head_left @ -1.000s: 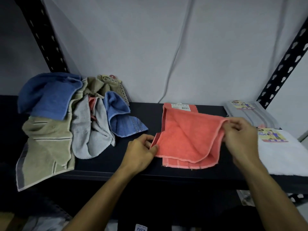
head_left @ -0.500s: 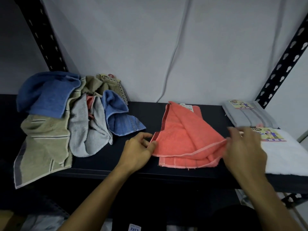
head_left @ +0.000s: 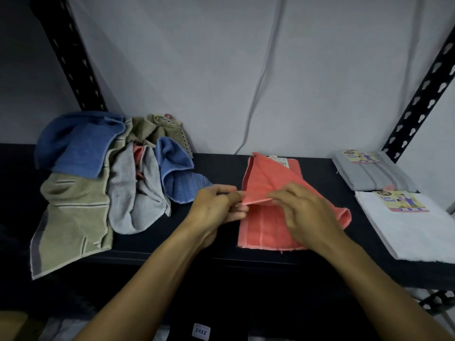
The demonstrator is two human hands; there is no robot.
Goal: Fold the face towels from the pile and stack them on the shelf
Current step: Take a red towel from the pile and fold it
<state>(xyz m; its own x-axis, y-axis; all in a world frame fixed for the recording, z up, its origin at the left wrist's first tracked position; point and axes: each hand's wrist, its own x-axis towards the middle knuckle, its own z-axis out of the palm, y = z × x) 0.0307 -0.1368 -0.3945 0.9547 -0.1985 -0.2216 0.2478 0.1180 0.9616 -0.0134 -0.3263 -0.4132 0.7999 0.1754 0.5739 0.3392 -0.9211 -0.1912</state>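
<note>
Left hand (head_left: 216, 207): fingers curled, pinching the left edge of the coral towel (head_left: 268, 230). Right hand (head_left: 305, 210): thumb and fingers pinched on the folded-over flap, carrying it toward the left hand at 9 o'clock.

Towel reads as light, limp terry; it sags between the grips, will not slip or break. Best held at hemmed corners and edges, where it is held now, so layers line up.

Look: coral-orange, paler stripe band near the front hem, paper label at its 12 o'clock edge.

Place: flat on the dark shelf (head_left: 221, 163), centre. Unfolded pile (head_left: 103, 178) at its 9 o'clock; folded grey towel (head_left: 376, 173) at 2 o'clock, folded white towel (head_left: 413, 227) at 3 o'clock.
</note>
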